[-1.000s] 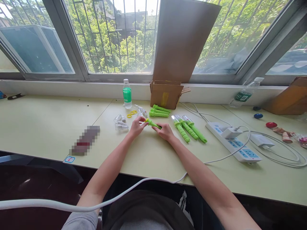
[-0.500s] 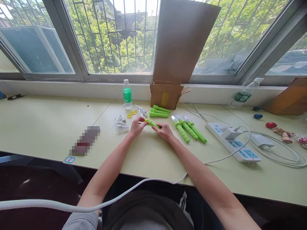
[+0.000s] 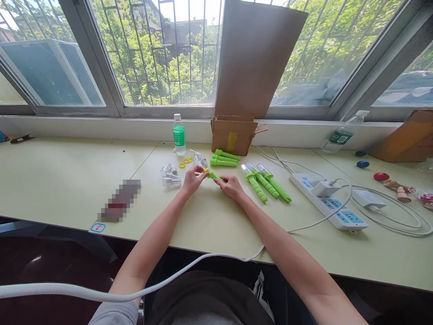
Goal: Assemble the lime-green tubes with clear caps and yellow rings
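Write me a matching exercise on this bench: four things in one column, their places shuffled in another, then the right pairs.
1. Left hand
2. Right hand
3. Loose yellow rings
4. Clear-capped green pieces

A. Nearest the white power strip
B. At the held green piece's yellow end
C. Just on the near side of the green-labelled bottle
D. At the end away from the yellow

Pairs: 1-B, 2-D, 3-C, 4-A

"How are the arms?"
"The left forearm (image 3: 158, 230) and right forearm (image 3: 287, 234) cross the near edge of the table (image 3: 216, 221), slanting in toward each other."
"And the hands?"
"Close together, not touching, well in from that edge. The left hand (image 3: 192, 180) has thumb and fingertips pinched; the right hand (image 3: 232, 186) has its back up, fingers curled."
"Left wrist?"
"Nearly straight."
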The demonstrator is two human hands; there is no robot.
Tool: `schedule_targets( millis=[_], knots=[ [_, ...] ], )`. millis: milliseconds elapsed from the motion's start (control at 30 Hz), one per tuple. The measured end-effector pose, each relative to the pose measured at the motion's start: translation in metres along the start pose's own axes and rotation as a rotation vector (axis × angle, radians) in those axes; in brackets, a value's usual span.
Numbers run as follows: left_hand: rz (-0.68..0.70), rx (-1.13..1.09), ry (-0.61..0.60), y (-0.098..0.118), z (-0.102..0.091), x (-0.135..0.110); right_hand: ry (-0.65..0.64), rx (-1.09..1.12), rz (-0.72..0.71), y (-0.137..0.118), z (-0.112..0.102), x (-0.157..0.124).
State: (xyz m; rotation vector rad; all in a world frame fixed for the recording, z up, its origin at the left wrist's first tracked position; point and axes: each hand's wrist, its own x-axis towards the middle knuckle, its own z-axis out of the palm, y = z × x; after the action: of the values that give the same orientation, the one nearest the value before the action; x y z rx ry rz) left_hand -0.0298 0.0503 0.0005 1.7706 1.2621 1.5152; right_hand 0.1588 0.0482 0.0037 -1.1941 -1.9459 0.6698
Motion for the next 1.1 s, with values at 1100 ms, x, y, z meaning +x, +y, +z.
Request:
schedule_targets(
  millis=[1100],
  knots=[
    [-0.002, 0.000, 0.016, -0.0015, -0.0004, 0.0000, -0.092, 0.086, 0.093, -0.0050, -0.0009, -0.0011]
  ],
)
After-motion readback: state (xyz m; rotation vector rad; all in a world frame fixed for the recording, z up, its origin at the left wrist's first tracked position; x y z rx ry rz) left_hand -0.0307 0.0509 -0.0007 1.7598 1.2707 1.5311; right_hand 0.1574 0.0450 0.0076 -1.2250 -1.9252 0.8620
